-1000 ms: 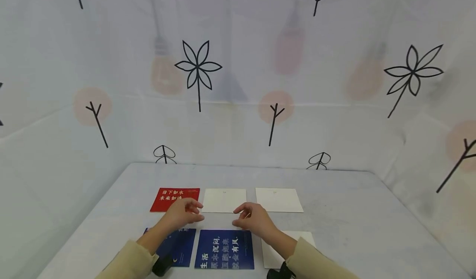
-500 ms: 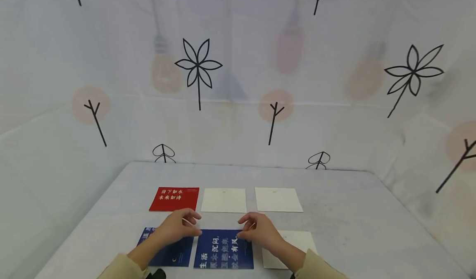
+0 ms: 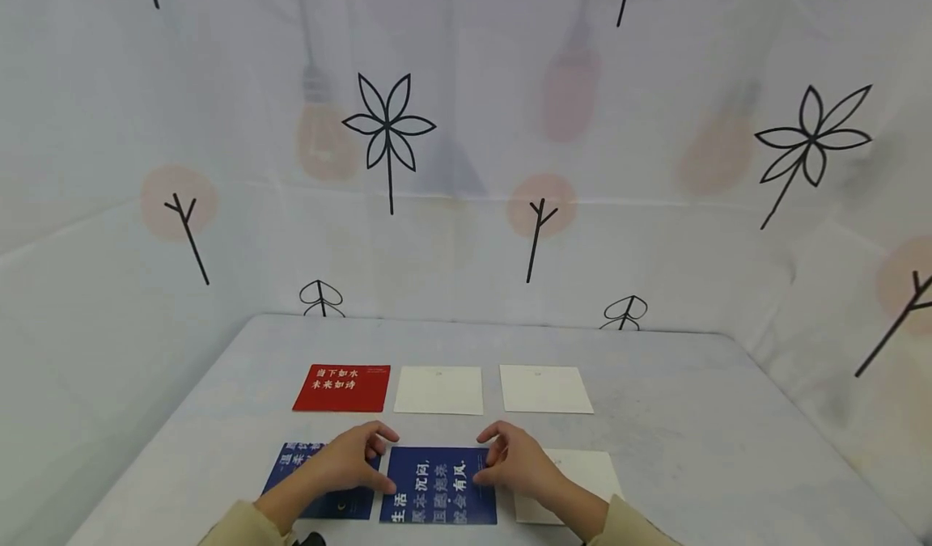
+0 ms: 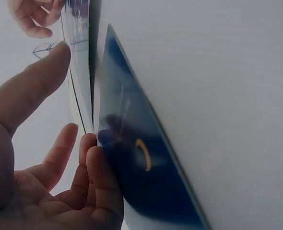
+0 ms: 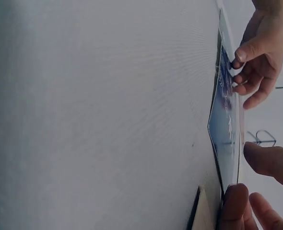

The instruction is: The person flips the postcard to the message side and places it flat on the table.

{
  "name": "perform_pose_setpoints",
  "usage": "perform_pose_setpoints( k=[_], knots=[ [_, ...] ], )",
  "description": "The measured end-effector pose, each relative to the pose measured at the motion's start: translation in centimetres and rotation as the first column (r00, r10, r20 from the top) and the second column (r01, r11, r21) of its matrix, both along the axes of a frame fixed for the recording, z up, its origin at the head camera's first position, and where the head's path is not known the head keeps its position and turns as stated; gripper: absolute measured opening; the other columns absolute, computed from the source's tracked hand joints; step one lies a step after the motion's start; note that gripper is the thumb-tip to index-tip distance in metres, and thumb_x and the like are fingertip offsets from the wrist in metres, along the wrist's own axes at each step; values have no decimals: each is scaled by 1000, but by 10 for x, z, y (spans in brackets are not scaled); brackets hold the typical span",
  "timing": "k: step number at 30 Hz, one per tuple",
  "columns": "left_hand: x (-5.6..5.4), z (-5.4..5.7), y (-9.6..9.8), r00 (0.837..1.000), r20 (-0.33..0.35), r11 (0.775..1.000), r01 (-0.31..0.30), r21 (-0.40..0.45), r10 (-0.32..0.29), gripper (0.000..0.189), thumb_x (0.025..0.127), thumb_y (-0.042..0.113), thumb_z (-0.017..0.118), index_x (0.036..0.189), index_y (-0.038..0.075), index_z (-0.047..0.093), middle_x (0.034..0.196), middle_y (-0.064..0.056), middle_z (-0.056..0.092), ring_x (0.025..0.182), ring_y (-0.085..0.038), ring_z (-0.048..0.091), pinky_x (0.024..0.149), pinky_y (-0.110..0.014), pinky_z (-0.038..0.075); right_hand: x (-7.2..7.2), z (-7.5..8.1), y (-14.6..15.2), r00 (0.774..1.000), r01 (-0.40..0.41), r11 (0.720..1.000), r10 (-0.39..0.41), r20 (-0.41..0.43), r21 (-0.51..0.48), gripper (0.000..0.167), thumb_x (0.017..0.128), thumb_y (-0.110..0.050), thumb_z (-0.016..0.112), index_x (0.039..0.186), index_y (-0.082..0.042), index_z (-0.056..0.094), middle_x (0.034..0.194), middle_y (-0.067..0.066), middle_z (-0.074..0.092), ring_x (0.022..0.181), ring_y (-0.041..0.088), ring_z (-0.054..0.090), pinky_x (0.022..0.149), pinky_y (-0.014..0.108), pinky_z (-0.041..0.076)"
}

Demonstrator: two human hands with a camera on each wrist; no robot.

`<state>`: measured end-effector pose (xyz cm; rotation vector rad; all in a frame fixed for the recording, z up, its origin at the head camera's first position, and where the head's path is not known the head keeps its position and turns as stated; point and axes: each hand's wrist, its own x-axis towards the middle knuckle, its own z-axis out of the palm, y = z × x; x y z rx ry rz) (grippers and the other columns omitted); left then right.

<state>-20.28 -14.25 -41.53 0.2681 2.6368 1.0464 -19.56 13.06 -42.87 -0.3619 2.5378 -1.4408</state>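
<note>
A blue card with white writing point(image 3: 437, 489) lies flat in the front row, in the middle. At its left edge is my left hand point(image 3: 345, 461), thumb over the card's edge and fingers loosely bent; it partly covers a second blue card with a yellow crescent point(image 3: 342, 504). My right hand point(image 3: 518, 463) is at the middle card's right edge, thumb over its surface, overlapping a white card point(image 3: 590, 473). Both wrist views show a gap between thumb and fingers; left fingertips point(image 4: 100, 158) are right at the crescent card's edge.
A red card with white writing point(image 3: 342, 388) and two white cards, one central point(image 3: 438, 391) and one on the right point(image 3: 546, 389), make up the back row. The white table point(image 3: 677, 416) ends at a patterned cloth backdrop point(image 3: 451, 271).
Both hands have come down from the gap between the rows toward me, to the middle blue card's sides. The red card's writing is uncovered again. The cards look unmoved.
</note>
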Motion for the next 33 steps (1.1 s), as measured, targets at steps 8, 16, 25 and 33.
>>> perform_pose_setpoints(
  k=[8, 16, 25, 33],
  knots=[
    [-2, 0, 2, 999, 14, 999, 49, -10, -49, 62, 56, 15, 89, 110, 8, 59, 87, -3, 48, 85, -21, 46, 85, -44, 47, -1, 0, 3, 1000, -6, 998, 7, -13, 70, 47, 60, -1, 83, 99, -2, 56, 71, 1, 51, 62, 14, 48, 52, 25, 40],
    [-3, 1, 7, 999, 21, 998, 33, -45, -32, 58, 55, 13, 90, 104, 8, 59, 86, -3, 47, 84, -21, 46, 85, -44, 47, -4, 3, 5, 1000, -10, 991, 6, 30, 136, 50, 60, -5, 85, 101, 0, 56, 71, 2, 50, 63, 15, 46, 55, 26, 38],
    [-3, 3, 6, 999, 27, 998, 33, -60, -32, 57, 55, 10, 89, 101, 7, 55, 83, -4, 46, 81, -21, 45, 81, -41, 48, -9, 7, -1, 998, -37, 985, 28, 55, 168, 47, 60, -4, 85, 95, -2, 54, 67, 2, 50, 61, 14, 45, 54, 26, 36],
    [-3, 3, 9, 998, 16, 998, 62, -26, -61, 61, 55, 7, 89, 100, 8, 48, 85, -3, 49, 82, -22, 49, 84, -47, 47, -5, 9, -2, 999, -41, 990, 36, 36, 133, 50, 58, 1, 84, 94, -3, 49, 67, 3, 48, 58, 15, 43, 52, 27, 35]
  ],
)
